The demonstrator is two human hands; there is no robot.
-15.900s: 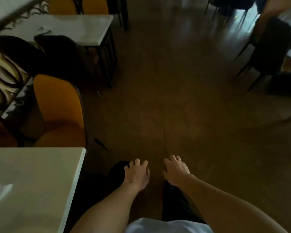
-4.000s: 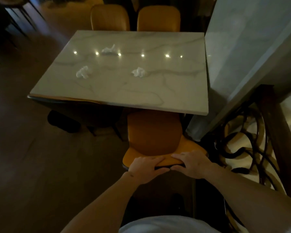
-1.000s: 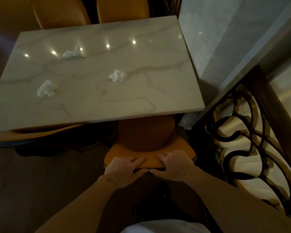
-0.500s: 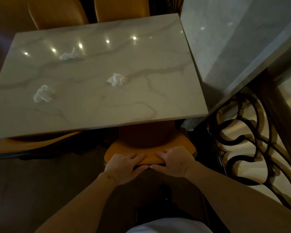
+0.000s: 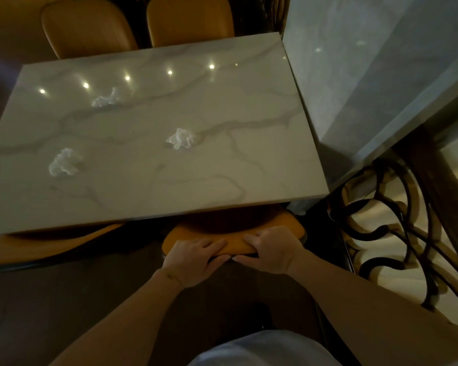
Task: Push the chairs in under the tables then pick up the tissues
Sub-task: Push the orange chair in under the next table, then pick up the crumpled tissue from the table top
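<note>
An orange chair (image 5: 288, 224) stands at the near edge of a marble table (image 5: 249, 167), its seat mostly under the top. My left hand (image 5: 193, 258) and my right hand (image 5: 269, 249) both grip the top of its backrest, side by side. Three crumpled white tissues lie on the table: one (image 5: 181, 138) near the middle, one (image 5: 64, 162) at the left, one (image 5: 105, 99) farther back. A second orange chair (image 5: 53, 240) sits tucked under the table's near left edge.
Two more orange chairs (image 5: 87, 27) (image 5: 191, 19) stand at the table's far side. A grey marble wall (image 5: 368, 75) borders the table on the right. Below it, a dark wrought-iron railing (image 5: 397, 233) runs along my right. Dark wooden floor (image 5: 50, 313) lies at the left.
The chair has slid farther under the table with both hands on its backrest; more of the seat is hidden by the top. I have moved closer to the table.
</note>
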